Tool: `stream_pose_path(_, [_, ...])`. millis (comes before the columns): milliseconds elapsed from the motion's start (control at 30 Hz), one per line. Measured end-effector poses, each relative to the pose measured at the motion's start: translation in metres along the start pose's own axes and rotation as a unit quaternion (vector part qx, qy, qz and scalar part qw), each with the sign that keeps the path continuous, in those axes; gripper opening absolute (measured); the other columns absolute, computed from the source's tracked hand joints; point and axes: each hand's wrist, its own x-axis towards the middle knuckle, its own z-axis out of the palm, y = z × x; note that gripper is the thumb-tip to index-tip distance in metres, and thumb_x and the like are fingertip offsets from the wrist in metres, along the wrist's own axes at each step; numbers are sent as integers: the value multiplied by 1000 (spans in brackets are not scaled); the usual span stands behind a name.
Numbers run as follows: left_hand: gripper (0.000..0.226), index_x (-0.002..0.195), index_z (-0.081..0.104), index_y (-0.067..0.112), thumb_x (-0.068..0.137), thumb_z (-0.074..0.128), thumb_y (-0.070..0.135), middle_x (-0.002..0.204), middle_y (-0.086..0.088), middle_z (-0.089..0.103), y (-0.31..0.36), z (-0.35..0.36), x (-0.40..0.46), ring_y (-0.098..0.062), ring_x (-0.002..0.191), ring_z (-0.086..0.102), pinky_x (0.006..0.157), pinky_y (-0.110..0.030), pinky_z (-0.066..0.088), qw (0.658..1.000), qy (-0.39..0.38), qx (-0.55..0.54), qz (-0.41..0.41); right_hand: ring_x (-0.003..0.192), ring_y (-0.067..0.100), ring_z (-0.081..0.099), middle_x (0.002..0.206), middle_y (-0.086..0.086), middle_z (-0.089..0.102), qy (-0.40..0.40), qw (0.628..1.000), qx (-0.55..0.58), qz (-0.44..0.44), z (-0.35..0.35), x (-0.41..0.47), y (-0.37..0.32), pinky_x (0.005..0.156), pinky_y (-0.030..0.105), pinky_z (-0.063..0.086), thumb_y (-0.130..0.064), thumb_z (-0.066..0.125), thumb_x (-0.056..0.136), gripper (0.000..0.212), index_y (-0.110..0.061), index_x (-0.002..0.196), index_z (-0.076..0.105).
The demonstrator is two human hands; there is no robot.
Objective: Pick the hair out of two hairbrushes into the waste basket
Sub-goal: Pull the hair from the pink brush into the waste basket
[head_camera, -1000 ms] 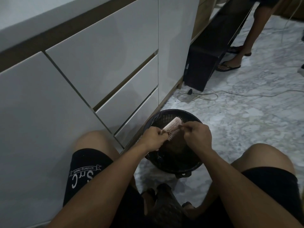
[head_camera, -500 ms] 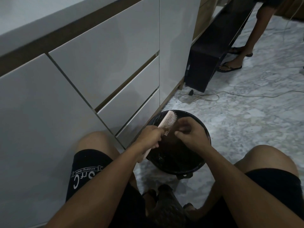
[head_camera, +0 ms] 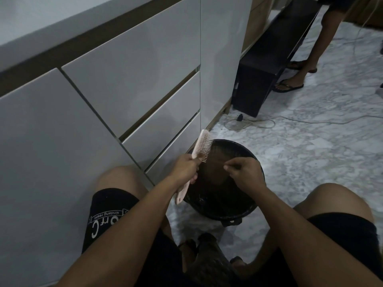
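One hairbrush (head_camera: 202,149) is gripped by its handle in the left hand (head_camera: 185,169), held tilted with its bristles turned toward the black waste basket (head_camera: 251,210) on the floor. Over the basket's mouth, the right hand (head_camera: 243,172) is held with its fingers (head_camera: 226,167) pinched together, presumably on pulled hair too fine to be seen. Release into the basket is judged to be called for next; no second brush can be made out.

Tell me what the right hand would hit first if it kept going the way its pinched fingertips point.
The right hand pinches with its fingertips aimed left toward the brush. Going straight on, it would probably meet the bristles or the left hand first; depth is unclear, so it might pass just below them, over the basket.
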Motion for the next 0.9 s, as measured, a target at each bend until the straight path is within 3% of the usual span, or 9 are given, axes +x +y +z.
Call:
stream_pose_path(100, [29, 76, 51, 9, 101, 52, 25, 62, -6, 47, 1, 0, 0, -14, 42, 43, 43, -27, 34, 999, -18, 46, 17, 87, 6, 58, 98, -3, 73, 1, 1000, -22, -5, 1, 1, 0, 83, 20, 40, -18, 71, 85, 16, -17, 100, 75])
stream_pose_path(267, [14, 99, 53, 14, 99, 50, 28, 72, -4, 57, 1, 7, -3, -15, 47, 51, 44, -26, 40, 987, -45, 139, 61, 105, 8, 50, 119, -5, 49, -55, 997, 41, -19, 12, 2, -1, 89, 21, 38, -21, 79, 75, 61, -23, 130, 54])
stream_pose_path(333, [8, 96, 48, 22, 96, 49, 30, 76, -5, 58, -1, 8, -4, -15, 49, 52, 46, -28, 41, 987, -64, 134, 60, 115, 8, 44, 130, -5, 42, -80, 996, 39, -23, 16, 4, 2, 96, 23, 37, -26, 79, 76, 58, -22, 129, 55])
stream_pose_path(400, [10, 94, 46, 25, 89, 52, 30, 78, -6, 58, 0, 9, -6, -14, 50, 51, 47, -29, 40, 989, -80, 115, 48, 122, 10, 43, 135, -3, 44, -79, 996, 26, -34, 19, 7, 7, 102, 28, 37, -28, 76, 80, 40, -18, 117, 65])
stream_pose_path(500, [29, 95, 49, 20, 81, 58, 44, 76, -6, 59, 3, 10, -8, -15, 47, 52, 45, -27, 39, 992, -70, 91, 45, 115, 15, 53, 126, 1, 57, -67, 996, 7, -60, 21, 8, 9, 96, 29, 42, -25, 66, 88, 14, -14, 95, 72])
stream_pose_path(667, [34, 89, 53, 11, 97, 51, 45, 71, -7, 58, -1, 4, -3, -16, 43, 48, 42, -25, 39, 995, -6, 84, 54, 89, 17, 57, 87, -7, 63, -52, 986, -116, -105, 12, 10, 11, 79, 36, 45, -26, 55, 94, 15, -22, 84, 65])
stream_pose_path(767, [38, 91, 52, 9, 96, 52, 47, 72, -7, 58, -6, 2, -2, -16, 46, 49, 41, -23, 37, 994, 12, 97, 54, 91, 25, 58, 86, -2, 65, -17, 969, -222, -107, 5, 12, 17, 75, 38, 46, -28, 51, 93, 17, -20, 86, 65])
stream_pose_path(900, [41, 96, 53, 5, 97, 52, 46, 80, -8, 60, -5, 3, -7, -15, 51, 51, 37, -20, 37, 990, 25, 122, 64, 92, 30, 59, 90, 2, 67, 1, 961, -265, -77, 6, 10, 21, 75, 39, 44, -26, 50, 93, 17, -18, 91, 65])
